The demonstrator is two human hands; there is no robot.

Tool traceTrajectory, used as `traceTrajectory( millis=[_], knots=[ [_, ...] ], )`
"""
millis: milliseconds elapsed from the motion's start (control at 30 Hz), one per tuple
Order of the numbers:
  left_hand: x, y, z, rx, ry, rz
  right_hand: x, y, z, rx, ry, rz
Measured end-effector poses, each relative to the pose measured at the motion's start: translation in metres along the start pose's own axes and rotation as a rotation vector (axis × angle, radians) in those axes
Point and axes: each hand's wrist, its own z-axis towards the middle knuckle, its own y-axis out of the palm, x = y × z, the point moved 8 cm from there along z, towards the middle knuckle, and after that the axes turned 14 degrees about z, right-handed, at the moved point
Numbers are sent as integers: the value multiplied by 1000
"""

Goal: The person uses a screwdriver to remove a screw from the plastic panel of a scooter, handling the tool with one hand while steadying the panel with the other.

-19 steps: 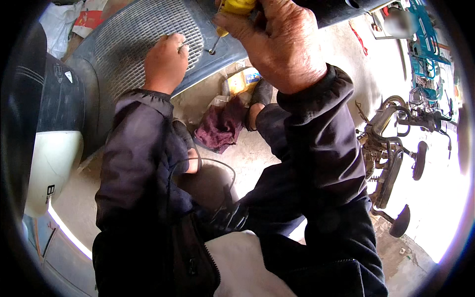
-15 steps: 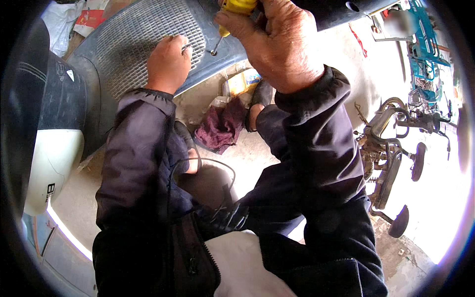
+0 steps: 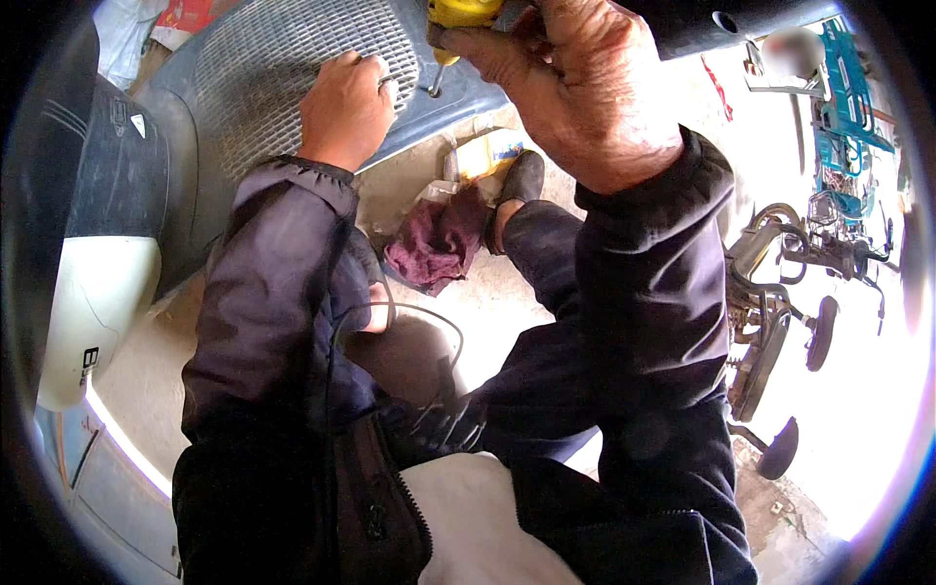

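My right hand (image 3: 595, 97) is closed around the yellow handle of a screwdriver (image 3: 466, 14). The thin metal shaft points down, its tip at a spot near the edge of a scooter's dark grey footboard (image 3: 458, 107). My left hand (image 3: 346, 109) is closed and rests on the footboard's ribbed, grid-patterned part (image 3: 263, 78). Something small, grey and metallic shows by its fingers, too little of it to name. The upper end of the screwdriver handle is cut off by the picture's top edge.
On the floor below the footboard lie a crumpled maroon cloth (image 3: 439, 239) and a yellow packet (image 3: 487, 153). The scooter's black seat and white body panel (image 3: 97, 312) stand at the left. Parked at the right are a bike with pedals (image 3: 765, 322) and a teal vehicle frame (image 3: 846, 88).
The whole view has shifted slightly, so the footboard and both hands appear a little further right. My right hand still grips the screwdriver, and my left hand remains closed on the footboard.
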Motion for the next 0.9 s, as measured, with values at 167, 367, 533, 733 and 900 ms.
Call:
traceTrajectory(
  millis=[167, 367, 533, 733, 900],
  knots=[
    [3, 0, 0, 21, 18, 26, -12, 4, 2, -50, 1, -62],
    [4, -9, -4, 44, -6, 5, -5, 13, 4, -117, 70, 160],
    [5, -2, -3, 71, 38, 24, 6, -2, -2, 32, 55, 118],
    [6, -4, -2, 1, -9, 35, 21, -9, -4, 193, 131, 160],
    [6, -4, -3, 0, -4, 38, 18, -7, -6, 261, 92, 40]
  ],
)
